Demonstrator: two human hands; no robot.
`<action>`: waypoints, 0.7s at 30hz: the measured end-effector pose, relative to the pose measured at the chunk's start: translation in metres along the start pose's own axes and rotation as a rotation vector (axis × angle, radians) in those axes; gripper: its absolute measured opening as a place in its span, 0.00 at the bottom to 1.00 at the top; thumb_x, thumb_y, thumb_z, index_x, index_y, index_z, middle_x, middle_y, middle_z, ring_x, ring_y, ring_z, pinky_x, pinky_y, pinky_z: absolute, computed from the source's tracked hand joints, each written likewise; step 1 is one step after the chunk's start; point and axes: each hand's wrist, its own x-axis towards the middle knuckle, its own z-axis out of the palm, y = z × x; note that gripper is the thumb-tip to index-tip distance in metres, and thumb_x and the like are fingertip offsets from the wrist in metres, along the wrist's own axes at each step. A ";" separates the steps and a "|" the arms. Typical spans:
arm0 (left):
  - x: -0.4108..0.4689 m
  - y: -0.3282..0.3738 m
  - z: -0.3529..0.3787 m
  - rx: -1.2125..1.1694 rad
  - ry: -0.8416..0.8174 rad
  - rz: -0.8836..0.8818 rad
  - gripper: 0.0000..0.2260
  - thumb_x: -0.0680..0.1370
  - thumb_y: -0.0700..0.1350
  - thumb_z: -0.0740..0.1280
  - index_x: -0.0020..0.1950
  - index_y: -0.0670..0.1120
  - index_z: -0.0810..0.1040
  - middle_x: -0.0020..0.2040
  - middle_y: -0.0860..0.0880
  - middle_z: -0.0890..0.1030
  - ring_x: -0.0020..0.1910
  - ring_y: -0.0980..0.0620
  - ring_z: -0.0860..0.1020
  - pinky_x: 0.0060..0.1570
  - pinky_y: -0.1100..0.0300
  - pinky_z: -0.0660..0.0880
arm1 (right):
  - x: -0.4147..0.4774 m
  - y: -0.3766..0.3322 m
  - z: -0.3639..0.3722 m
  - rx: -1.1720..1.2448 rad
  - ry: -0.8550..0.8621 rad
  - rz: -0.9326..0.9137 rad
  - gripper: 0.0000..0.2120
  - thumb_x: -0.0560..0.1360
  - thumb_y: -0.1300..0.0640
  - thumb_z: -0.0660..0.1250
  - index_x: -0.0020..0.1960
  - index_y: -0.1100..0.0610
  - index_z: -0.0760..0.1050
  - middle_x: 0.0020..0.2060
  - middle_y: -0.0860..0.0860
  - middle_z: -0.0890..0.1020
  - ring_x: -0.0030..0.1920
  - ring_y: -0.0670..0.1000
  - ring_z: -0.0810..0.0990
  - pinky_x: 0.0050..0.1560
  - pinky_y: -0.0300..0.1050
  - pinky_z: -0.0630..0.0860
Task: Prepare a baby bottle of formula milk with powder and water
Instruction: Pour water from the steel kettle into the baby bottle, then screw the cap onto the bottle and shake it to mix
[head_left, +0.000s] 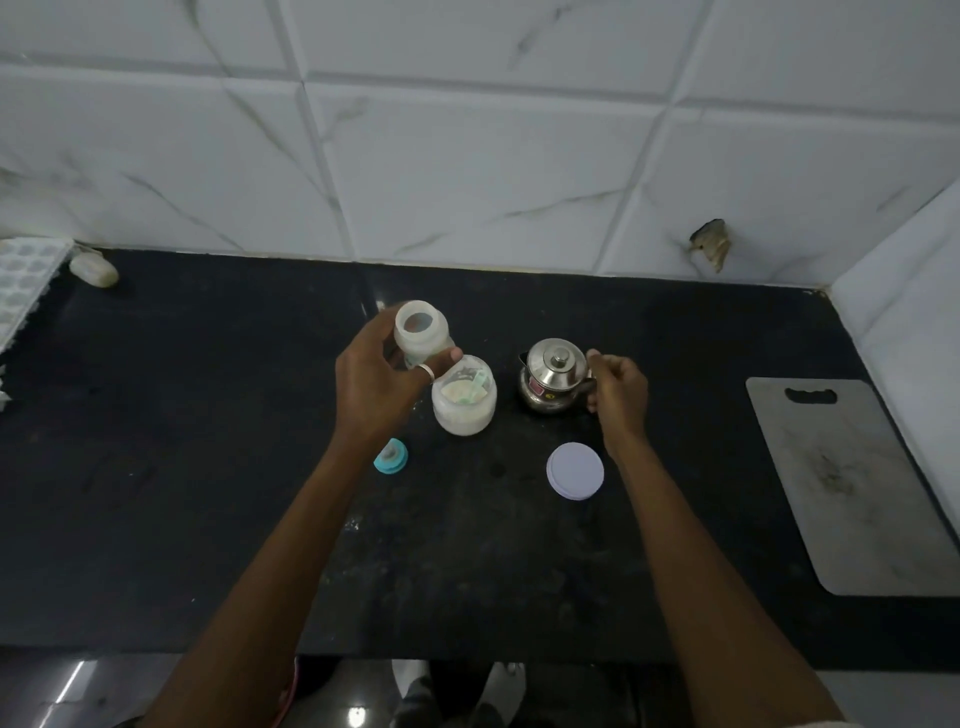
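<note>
Left grip (382, 371) clasps translucent uncapped plastic baby bottle (420, 335) mid-counter (mouth up, for filling); right grip (618, 387) curls around small steel kettle (553, 382) handle.

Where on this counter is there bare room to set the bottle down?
Bare black counter lies left of the teat ring, and between the round lid and the cutting board. It is crowded around the powder jar and kettle.

A grey cutting board (852, 488) lay flat far right of the grip; a white tray (23, 283) and a pale lump (94, 270) sat far left.
</note>
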 end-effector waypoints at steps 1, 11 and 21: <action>-0.002 0.002 -0.001 -0.003 -0.006 -0.002 0.23 0.70 0.47 0.81 0.62 0.56 0.77 0.54 0.60 0.82 0.54 0.64 0.81 0.52 0.71 0.76 | -0.003 -0.001 -0.001 -0.020 0.010 -0.014 0.12 0.78 0.49 0.71 0.49 0.59 0.76 0.35 0.53 0.81 0.26 0.45 0.74 0.26 0.40 0.71; -0.025 0.023 -0.031 -0.025 0.025 -0.008 0.22 0.69 0.46 0.82 0.61 0.50 0.81 0.52 0.57 0.84 0.52 0.64 0.82 0.49 0.72 0.76 | -0.083 -0.044 0.028 -0.211 -0.019 -0.354 0.11 0.77 0.52 0.73 0.55 0.54 0.74 0.52 0.49 0.78 0.49 0.40 0.78 0.47 0.30 0.70; -0.035 -0.011 -0.093 0.057 0.151 -0.053 0.24 0.66 0.49 0.83 0.60 0.54 0.81 0.53 0.58 0.84 0.51 0.65 0.81 0.49 0.73 0.76 | -0.165 -0.049 0.130 -0.385 -0.406 -0.630 0.21 0.78 0.50 0.71 0.67 0.55 0.74 0.60 0.48 0.77 0.57 0.44 0.78 0.55 0.36 0.76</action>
